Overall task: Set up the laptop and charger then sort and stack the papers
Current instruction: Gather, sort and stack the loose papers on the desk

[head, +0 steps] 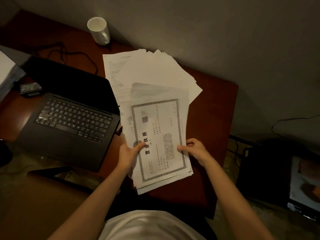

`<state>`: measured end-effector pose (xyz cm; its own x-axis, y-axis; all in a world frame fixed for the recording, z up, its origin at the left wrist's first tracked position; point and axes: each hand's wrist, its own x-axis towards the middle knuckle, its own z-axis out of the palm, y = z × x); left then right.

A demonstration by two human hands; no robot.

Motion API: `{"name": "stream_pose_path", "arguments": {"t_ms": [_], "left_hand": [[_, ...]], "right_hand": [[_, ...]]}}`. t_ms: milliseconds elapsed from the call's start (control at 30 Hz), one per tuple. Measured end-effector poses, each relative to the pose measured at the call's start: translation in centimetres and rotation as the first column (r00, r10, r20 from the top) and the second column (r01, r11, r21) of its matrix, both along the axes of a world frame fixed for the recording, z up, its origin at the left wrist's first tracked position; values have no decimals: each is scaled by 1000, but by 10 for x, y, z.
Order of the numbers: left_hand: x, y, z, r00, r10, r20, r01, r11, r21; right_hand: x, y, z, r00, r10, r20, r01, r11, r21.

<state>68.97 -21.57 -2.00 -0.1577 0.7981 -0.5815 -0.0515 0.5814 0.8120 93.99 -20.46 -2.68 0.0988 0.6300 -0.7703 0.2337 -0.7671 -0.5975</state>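
Both hands pinch the near end of the papers; left hand (129,153) at seven o'clock, right hand (194,149) at five; the framed sheet (157,135) lies on top of the papers (152,71) fanned toward twelve on the surface (216,118); the laptop (69,122) sits open at nine; I think I'm sorting now; next, square the edges.

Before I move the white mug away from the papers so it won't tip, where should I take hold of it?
Take the mug by its handle, coming from the near side: the handle faces you and the fanned papers, while the wall stands close behind it. It stands upright, so lift it straight up.
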Motion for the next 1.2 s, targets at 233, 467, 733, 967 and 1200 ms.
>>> {"name": "stream_pose_path", "arguments": {"t_ms": [233,467,733,967,1200], "left_hand": [[21,30,50,985,-167,-34,170,956,239],[53,54,84,997,-74,-5,68,891,449],[61,52,82,987,-126,-101,160,848,505],[62,55,79,980,-155,-123,196,838,510],[54,61,85,959,-265,-104,282,833,475]], "right_hand": [[15,8,56,952,-209,-222,273,909,315],[12,4,99,890,-376,-258,455,695,557],[3,-20,97,803,-500,-324,585,558,589],[2,-29,92,804,-512,-302,578,554,599],[9,-28,83,829,-516,-213,540,644,542]]}}
